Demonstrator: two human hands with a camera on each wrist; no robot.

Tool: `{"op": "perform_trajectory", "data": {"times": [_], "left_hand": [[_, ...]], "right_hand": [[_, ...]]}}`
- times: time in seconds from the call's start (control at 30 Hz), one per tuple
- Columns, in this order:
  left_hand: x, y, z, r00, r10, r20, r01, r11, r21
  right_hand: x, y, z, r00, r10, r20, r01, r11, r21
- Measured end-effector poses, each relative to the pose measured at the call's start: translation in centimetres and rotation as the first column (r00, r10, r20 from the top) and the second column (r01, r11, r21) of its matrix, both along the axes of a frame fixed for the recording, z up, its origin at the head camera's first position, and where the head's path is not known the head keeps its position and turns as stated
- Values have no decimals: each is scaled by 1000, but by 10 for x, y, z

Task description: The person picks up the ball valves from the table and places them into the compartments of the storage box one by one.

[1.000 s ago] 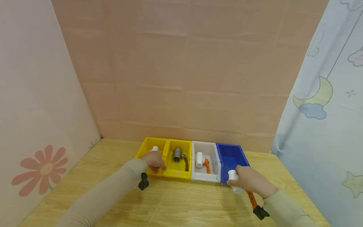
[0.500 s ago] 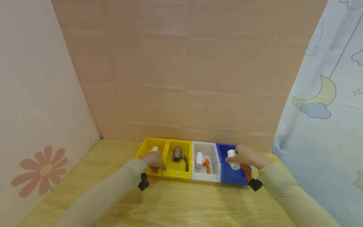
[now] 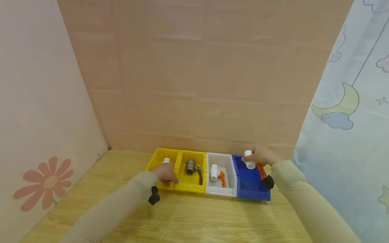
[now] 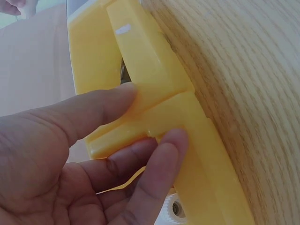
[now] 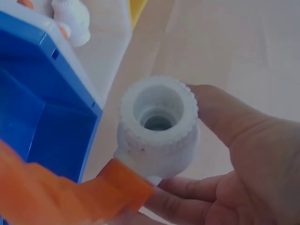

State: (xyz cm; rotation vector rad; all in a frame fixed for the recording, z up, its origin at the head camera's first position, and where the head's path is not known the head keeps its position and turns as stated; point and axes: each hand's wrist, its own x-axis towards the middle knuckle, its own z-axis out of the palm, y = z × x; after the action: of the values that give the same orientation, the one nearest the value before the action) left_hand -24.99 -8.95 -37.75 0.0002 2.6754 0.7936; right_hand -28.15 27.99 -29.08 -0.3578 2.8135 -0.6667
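Note:
My right hand [image 3: 265, 156] grips a white plastic ball valve [image 3: 249, 161] with an orange lever [image 5: 117, 192], thumb on one side of the body and fingers on the other. It is over the rear of the blue bin [image 3: 252, 190], with one round socket facing the right wrist camera. My left hand [image 3: 165, 172] pinches the front of the wall joining the two yellow bins [image 4: 178, 108], thumb on one side and fingers on the other. Partly behind that hand, a white fitting [image 3: 166, 160] lies in the left yellow bin.
A metal valve [image 3: 190, 167] with a lever lies in the second yellow bin. Beside it, the white bin [image 3: 221, 190] contains another white valve [image 3: 214, 172] with an orange lever. The bins stand in a row on a wooden table [image 3: 194, 219], before a hanging cloth [image 3: 194, 101].
My right hand has carried the white ball valve from in front of the blue bin, up and away, to over its rear part. The left hand stays at the yellow bins.

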Motion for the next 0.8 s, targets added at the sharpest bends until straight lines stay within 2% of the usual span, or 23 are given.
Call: {"op": "perform_trajectory", "data": {"times": [0.23, 0.37, 0.6, 0.7, 0.8], "left_hand": [[-1, -2, 0, 1000, 1, -8, -1, 1000, 6], [1, -2, 1, 1000, -1, -13, 1, 1000, 15], [1, -1, 2, 1000, -9, -11, 9, 1000, -2], [-1, -1, 1, 1000, -7, -10, 7, 1000, -16], [-1, -1, 1, 1000, -13, -8, 13, 1000, -23]], "right_hand": [[-17, 0, -9, 998, -36, 52, 38, 999, -36], [-28, -1, -20, 996, -90, -2, 90, 996, 0], [-44, 0, -35, 985, -56, -164, 76, 990, 118], [-47, 0, -40, 982, -56, -183, 83, 986, 147], [-48, -1, -45, 981, -68, -181, 91, 988, 124]]}}
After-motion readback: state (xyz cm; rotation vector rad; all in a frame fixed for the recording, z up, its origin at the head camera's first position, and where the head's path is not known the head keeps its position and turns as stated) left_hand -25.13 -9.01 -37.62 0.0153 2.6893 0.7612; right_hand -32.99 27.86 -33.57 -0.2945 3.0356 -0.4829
